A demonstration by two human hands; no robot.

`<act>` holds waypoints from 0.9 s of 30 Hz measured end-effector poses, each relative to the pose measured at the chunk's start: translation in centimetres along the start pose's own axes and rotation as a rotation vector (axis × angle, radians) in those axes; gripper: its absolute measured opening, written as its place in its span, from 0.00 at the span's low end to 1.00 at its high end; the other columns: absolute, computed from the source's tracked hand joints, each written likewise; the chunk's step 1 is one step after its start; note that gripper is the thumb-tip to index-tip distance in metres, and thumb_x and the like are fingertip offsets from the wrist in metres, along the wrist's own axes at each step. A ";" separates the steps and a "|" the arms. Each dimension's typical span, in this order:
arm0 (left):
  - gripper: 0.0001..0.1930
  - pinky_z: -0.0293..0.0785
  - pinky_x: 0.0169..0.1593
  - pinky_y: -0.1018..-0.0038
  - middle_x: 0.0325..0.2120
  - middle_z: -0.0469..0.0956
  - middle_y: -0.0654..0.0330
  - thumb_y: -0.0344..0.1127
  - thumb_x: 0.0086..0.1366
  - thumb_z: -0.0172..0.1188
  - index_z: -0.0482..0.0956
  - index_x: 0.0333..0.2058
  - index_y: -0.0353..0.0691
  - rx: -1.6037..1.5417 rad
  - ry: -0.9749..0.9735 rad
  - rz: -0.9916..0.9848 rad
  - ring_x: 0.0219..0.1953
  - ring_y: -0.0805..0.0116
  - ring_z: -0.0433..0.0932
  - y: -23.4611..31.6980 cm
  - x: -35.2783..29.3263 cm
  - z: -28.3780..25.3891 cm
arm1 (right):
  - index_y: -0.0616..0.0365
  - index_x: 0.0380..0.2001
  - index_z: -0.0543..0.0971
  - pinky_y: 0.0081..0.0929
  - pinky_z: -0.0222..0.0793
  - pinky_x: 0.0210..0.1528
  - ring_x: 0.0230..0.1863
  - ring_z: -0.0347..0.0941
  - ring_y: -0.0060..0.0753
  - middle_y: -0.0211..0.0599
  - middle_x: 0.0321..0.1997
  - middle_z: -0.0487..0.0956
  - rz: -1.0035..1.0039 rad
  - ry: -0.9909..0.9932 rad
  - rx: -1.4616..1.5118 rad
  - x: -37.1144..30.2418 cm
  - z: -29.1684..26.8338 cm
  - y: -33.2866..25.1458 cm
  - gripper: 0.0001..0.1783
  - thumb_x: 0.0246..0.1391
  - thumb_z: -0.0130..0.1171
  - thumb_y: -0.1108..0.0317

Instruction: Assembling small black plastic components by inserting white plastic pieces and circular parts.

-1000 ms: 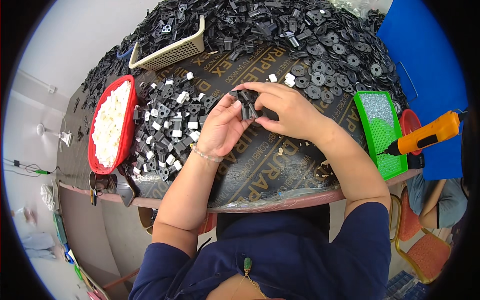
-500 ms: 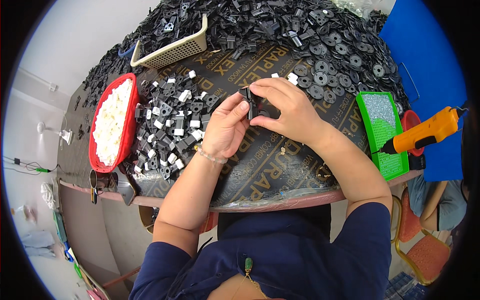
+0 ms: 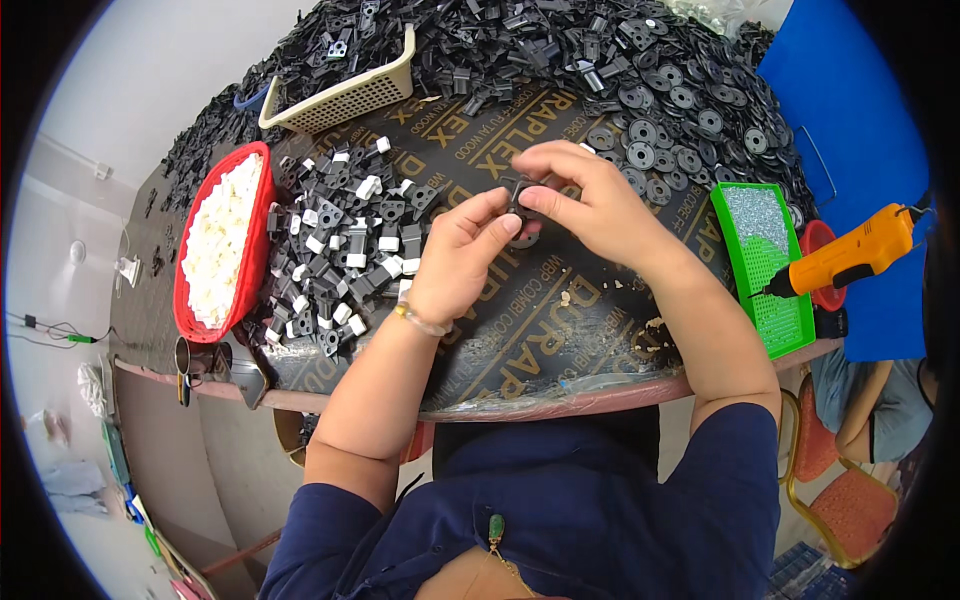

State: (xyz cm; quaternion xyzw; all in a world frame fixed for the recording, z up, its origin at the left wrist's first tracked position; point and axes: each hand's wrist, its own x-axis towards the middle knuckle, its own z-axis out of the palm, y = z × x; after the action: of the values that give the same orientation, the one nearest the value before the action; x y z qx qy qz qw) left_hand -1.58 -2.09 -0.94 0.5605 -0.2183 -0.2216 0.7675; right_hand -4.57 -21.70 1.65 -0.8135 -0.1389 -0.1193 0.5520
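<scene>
Dark plywood forms the tabletop (image 3: 560,330), and nearly everything on it is arranged around the person's two hands, which meet above its middle. Both hands pinch one small black part (image 3: 521,193): the left hand (image 3: 455,262) grips it from below with thumb and fingertips, the right hand (image 3: 590,200) curls over it from above, so the piece sits raised off the board where it can be worked closely. Neither hand is loose; both are closed on that part.

Left of the hands lies a spread of black-and-white pieces (image 3: 345,255), within easy reach of the left hand. Further left, a red tray (image 3: 255,250) holds white inserts. Behind the hands, a great heap of black parts (image 3: 560,45) covers the far side, with a cream basket (image 3: 345,90) resting at its edge. Flat black washers (image 3: 670,120) lie right of the hands. At the far right a green tray (image 3: 765,260) of screws sits beside an orange driver (image 3: 850,255), seemingly parked where the right hand can take it.
</scene>
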 end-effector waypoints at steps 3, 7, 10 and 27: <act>0.12 0.75 0.42 0.80 0.38 0.82 0.62 0.27 0.69 0.58 0.76 0.49 0.29 0.312 -0.020 -0.071 0.38 0.77 0.80 -0.5 -0.2 -0.6 | 0.64 0.46 0.80 0.22 0.71 0.45 0.41 0.73 0.19 0.32 0.41 0.80 0.207 -0.141 0.166 0.2 -0.8 0.1 0.15 0.58 0.65 0.67; 0.11 0.76 0.35 0.79 0.30 0.82 0.60 0.28 0.67 0.60 0.77 0.46 0.29 0.475 0.002 0.018 0.31 0.76 0.81 -0.6 -0.2 -0.8 | 0.64 0.40 0.81 0.18 0.67 0.38 0.36 0.71 0.14 0.25 0.34 0.80 0.275 -0.182 0.185 0.4 -0.6 0.2 0.12 0.58 0.66 0.67; 0.10 0.76 0.33 0.78 0.28 0.82 0.58 0.28 0.67 0.60 0.77 0.44 0.29 0.642 0.066 0.100 0.29 0.76 0.81 0.2 -0.4 0.0 | 0.64 0.39 0.81 0.17 0.67 0.38 0.35 0.71 0.14 0.25 0.34 0.79 0.280 -0.154 0.272 0.7 -0.4 0.4 0.12 0.58 0.66 0.66; 0.15 0.72 0.46 0.76 0.38 0.81 0.61 0.24 0.64 0.62 0.75 0.49 0.37 -0.231 0.170 -0.021 0.39 0.72 0.78 -0.8 1.5 -2.7 | 0.57 0.44 0.83 0.41 0.62 0.61 0.56 0.71 0.42 0.38 0.47 0.81 -0.391 0.266 -1.030 3.0 -1.5 10.0 0.14 0.56 0.61 0.65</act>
State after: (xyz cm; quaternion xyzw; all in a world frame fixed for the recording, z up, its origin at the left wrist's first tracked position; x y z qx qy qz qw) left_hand 1.11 -1.13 -2.32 0.4873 -0.1196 -0.2052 0.8403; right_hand 1.74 -26.34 -5.44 -0.9149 -0.1401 -0.3731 0.0645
